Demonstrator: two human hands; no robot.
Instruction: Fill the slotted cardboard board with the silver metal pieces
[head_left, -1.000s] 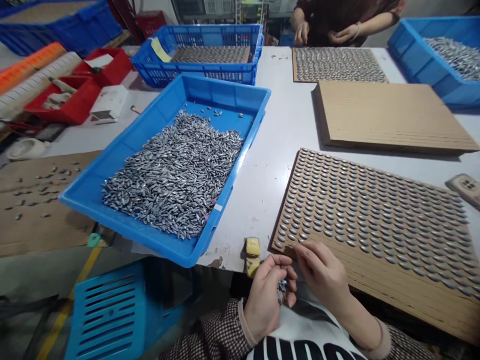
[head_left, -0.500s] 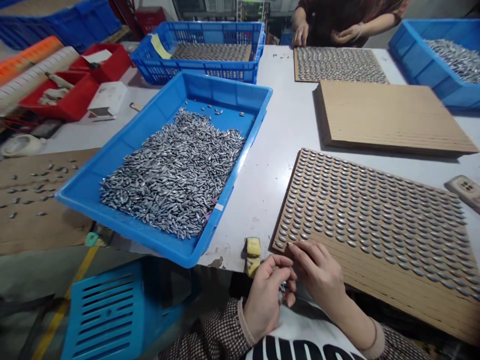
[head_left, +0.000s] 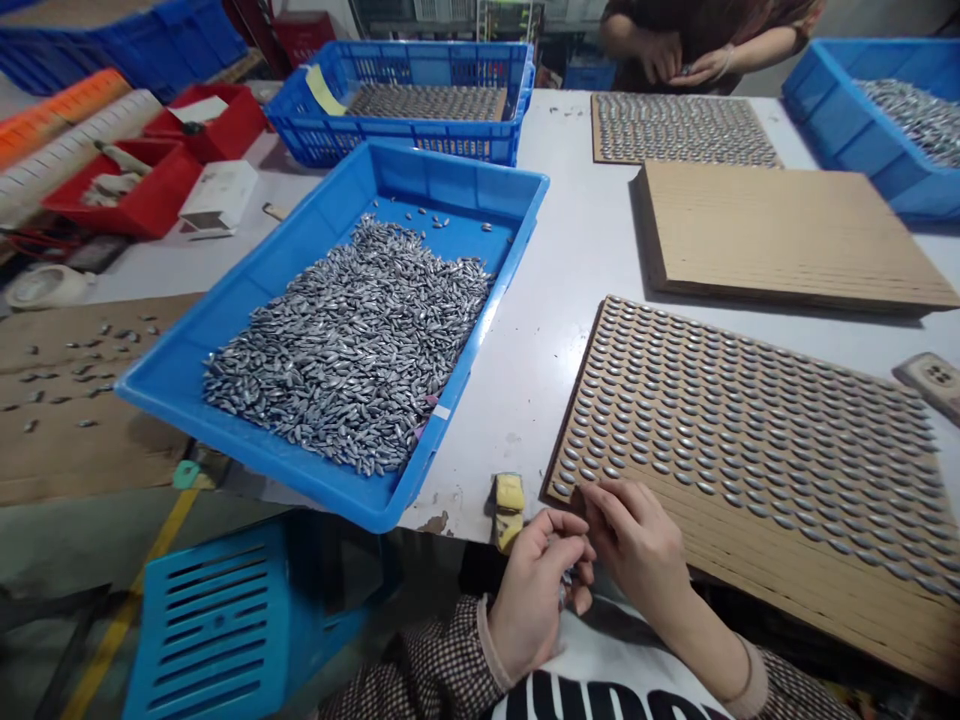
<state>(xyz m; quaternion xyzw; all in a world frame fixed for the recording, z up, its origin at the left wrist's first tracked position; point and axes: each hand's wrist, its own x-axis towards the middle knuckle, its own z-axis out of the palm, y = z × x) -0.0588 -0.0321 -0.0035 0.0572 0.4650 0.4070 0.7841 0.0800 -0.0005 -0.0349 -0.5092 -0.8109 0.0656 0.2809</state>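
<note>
My left hand (head_left: 536,585) is curled around several small silver spindle-shaped metal pieces (head_left: 568,578), just off the table's front edge. Beside it, my right hand (head_left: 637,540) has its fingertips pinched together at the near left corner of a cardboard sheet (head_left: 750,555). Whatever may be between those fingertips is hidden. Rows of the same silver pieces (head_left: 720,420) cover most of the sheet, while a strip along its near edge is bare cardboard. To the left, a blue tray (head_left: 480,330) holds a large heap of loose pieces (head_left: 352,350).
Behind the sheet lies a cardboard stack (head_left: 787,235). A yellow taped block (head_left: 509,510) sits at the table edge, a blue stool (head_left: 210,630) below. Across the table, a co-worker's hands (head_left: 686,65) are above another filled sheet (head_left: 682,130). A blue crate (head_left: 405,135) stands at the back.
My right fingertips have shifted very slightly at the sheet's corner; my left hand stays put. The co-worker's hand has lifted off the far sheet and joined the other hand.
</note>
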